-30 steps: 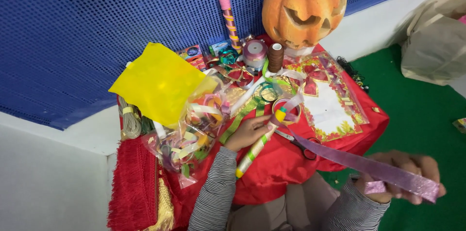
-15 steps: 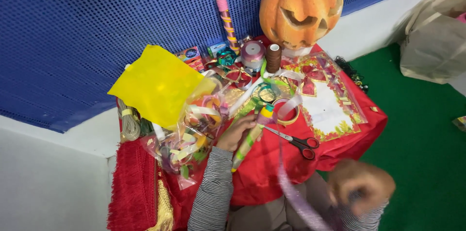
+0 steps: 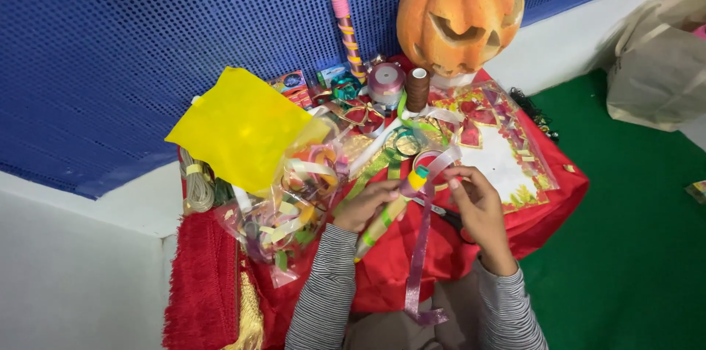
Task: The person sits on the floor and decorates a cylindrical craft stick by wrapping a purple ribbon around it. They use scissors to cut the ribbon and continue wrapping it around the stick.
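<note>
My left hand point(image 3: 365, 204) grips a green and yellow striped stick point(image 3: 387, 218) over the red cloth point(image 3: 544, 203), its yellow-green tip pointing up right. My right hand point(image 3: 478, 205) pinches a shiny pink-purple ribbon point(image 3: 420, 262) at the stick's tip. The ribbon hangs down off the table edge toward my lap. Red-handled scissors point(image 3: 450, 215) lie partly hidden under my right hand.
A carved orange pumpkin point(image 3: 460, 10) stands at the back. Near it are a brown thread spool point(image 3: 418, 89), a pink ribbon roll point(image 3: 385, 82) and a second wrapped stick point(image 3: 346, 26). A yellow sheet point(image 3: 239, 126) lies over a clear bag of ribbons point(image 3: 290, 206). Green floor lies right.
My right hand has come up from below the table edge to the stick's tip, bringing the ribbon with it. The left hand has stayed on the stick.
</note>
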